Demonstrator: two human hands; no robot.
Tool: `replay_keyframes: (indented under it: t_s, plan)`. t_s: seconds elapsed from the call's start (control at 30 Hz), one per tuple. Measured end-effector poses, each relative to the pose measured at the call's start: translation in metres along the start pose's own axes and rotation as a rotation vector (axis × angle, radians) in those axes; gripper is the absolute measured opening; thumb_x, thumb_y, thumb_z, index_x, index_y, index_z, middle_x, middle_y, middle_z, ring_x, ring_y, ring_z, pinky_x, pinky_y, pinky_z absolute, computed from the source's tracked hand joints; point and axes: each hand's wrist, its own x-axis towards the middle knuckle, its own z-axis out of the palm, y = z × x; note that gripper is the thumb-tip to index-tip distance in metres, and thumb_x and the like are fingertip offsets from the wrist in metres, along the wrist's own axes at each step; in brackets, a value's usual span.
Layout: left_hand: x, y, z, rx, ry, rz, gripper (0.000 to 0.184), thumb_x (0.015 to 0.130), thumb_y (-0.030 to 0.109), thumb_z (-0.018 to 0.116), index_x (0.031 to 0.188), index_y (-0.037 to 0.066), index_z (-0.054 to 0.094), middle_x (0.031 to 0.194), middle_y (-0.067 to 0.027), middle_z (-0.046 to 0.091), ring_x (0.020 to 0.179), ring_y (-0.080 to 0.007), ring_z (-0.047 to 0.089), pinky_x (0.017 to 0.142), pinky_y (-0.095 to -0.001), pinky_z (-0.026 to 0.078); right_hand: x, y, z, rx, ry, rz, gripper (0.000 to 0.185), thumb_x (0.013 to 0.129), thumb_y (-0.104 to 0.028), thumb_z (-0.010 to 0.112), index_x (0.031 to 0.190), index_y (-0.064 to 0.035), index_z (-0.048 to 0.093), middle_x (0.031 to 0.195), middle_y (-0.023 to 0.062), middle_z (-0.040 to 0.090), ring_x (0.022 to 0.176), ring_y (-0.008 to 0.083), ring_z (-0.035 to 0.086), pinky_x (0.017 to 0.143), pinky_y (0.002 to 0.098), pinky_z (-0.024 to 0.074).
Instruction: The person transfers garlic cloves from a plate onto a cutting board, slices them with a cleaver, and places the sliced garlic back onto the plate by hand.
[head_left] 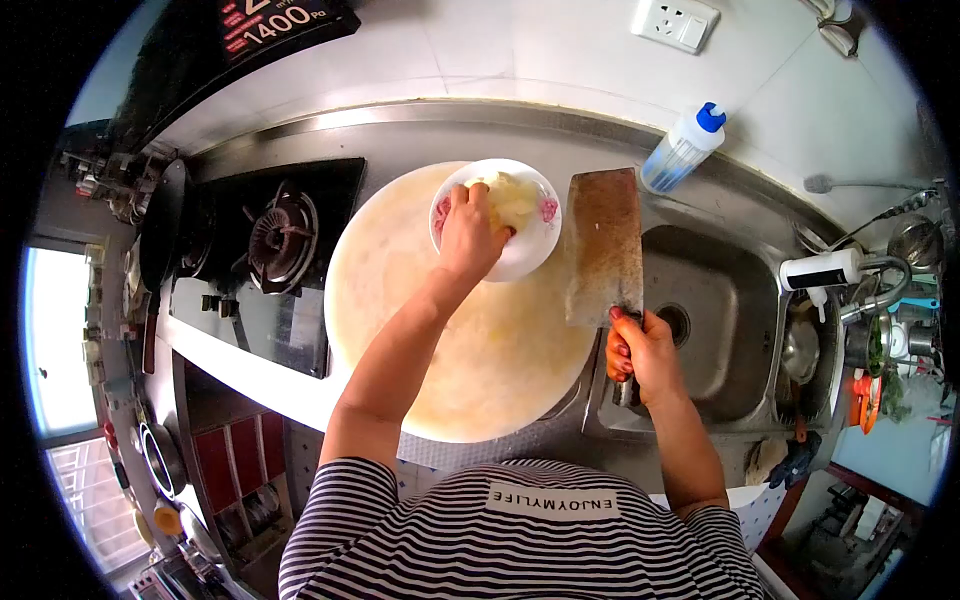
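My left hand (474, 232) reaches over a white plate (520, 264) with pink flower patterns, its fingers curled on pale yellow food pieces (514, 200) lying there. The plate rests on the far part of a large round cutting board (430, 390). In my right hand (640, 352) is the handle of a broad cleaver (604, 240), gripped with closed fingers. The cleaver's stained blade points away from me, between the plate and the sink, over the board's right edge.
At the left is a gas stove (283, 240) with a wok (165, 225). A metal sink (700, 300) with a faucet (880, 292) lies right. Behind it stands a blue-capped bottle (684, 150). A wall socket (675, 22) is above.
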Motion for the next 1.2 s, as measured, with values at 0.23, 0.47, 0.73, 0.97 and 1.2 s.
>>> replay_keyframes:
  t_s: [0.23, 0.47, 0.73, 0.97, 1.2]
  plan:
    - [0.026, 0.0, -0.019, -0.4, -0.015, -0.022, 0.029, 0.076, 0.003, 0.073, 0.103, 0.0, 0.066, 0.106, -0.0158, 0.065, 0.079, -0.0268, 0.069, 0.072, -0.0358, 0.055, -0.009, 0.005, -0.004, -0.008, -0.005, -0.058, 0.024, 0.097, -0.019, 0.059, 0.079, -0.0076, 0.047, 0.059, -0.0007, 0.043, 0.043, 0.0082, 0.039, 0.039, 0.0287, 0.0322]
    - [0.027, 0.002, -0.057, -0.495, -0.063, -0.098, 0.022, 0.082, 0.001, 0.057, 0.1, 0.002, 0.069, 0.091, -0.0142, 0.072, 0.076, -0.0243, 0.066, 0.073, -0.0329, 0.053, -0.013, 0.013, -0.004, -0.062, 0.018, -0.087, 0.023, 0.096, -0.016, 0.059, 0.079, -0.0063, 0.047, 0.059, -0.0005, 0.044, 0.042, 0.0083, 0.04, 0.037, 0.029, 0.0318]
    - [-0.039, -0.027, -0.051, 0.167, -0.201, 0.159, 0.022, 0.074, 0.001, 0.056, 0.09, 0.009, 0.069, 0.095, -0.0103, 0.066, 0.095, -0.0326, 0.062, 0.084, -0.0437, 0.047, -0.033, 0.03, -0.005, -0.137, -0.035, -0.074, 0.022, 0.098, -0.015, 0.057, 0.081, -0.0055, 0.046, 0.058, 0.0004, 0.043, 0.041, 0.0085, 0.039, 0.037, 0.0282, 0.031]
    - [-0.027, -0.021, -0.049, 0.151, -0.173, 0.298, 0.036, 0.073, -0.005, 0.052, 0.102, 0.009, 0.068, 0.103, -0.0101, 0.066, 0.101, -0.0312, 0.061, 0.092, -0.0432, 0.046, -0.05, 0.048, 0.006, -0.265, -0.067, -0.09, 0.022, 0.098, -0.017, 0.058, 0.082, -0.005, 0.049, 0.059, -0.0005, 0.046, 0.044, 0.0072, 0.041, 0.039, 0.0269, 0.0342]
    - [-0.132, -0.058, -0.076, 0.046, -0.246, 0.348, 0.036, 0.075, -0.005, 0.057, 0.108, 0.007, 0.067, 0.111, -0.0121, 0.064, 0.11, -0.0325, 0.057, 0.097, -0.0414, 0.047, -0.054, 0.061, 0.021, -0.386, -0.265, 0.007, 0.021, 0.099, -0.017, 0.057, 0.084, -0.0038, 0.049, 0.062, 0.0009, 0.047, 0.045, 0.0082, 0.042, 0.04, 0.0272, 0.0361]
